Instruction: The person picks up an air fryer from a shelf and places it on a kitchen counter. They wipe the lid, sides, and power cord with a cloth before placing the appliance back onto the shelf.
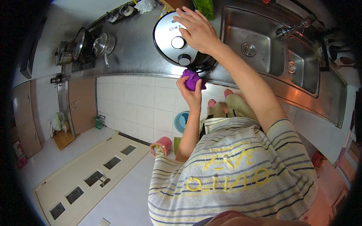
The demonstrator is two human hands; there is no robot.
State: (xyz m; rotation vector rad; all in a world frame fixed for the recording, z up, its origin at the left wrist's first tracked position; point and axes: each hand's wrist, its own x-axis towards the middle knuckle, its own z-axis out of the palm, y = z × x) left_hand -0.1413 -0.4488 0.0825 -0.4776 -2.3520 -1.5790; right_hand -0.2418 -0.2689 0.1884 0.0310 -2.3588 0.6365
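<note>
A round electric cooker (167,35) with a silvery lid and two knobs stands on the stainless steel counter (133,42). Over the lid's right side my right hand (198,32) is spread, its fingers apart; whether it touches the lid cannot be told. Close to the counter's front edge, just below the cooker, my left hand (191,91) grips a bunched purple cloth (191,80). Dark cable-like loops lie between the cloth and the cooker.
A double sink (263,36) with a faucet (294,29) is on the right. A lidded saucepan (104,43) and a wok (82,42) stand at the left. On the floor are a blue basin (179,123) and a pink bin (165,142). A green package (205,8) lies behind the cooker.
</note>
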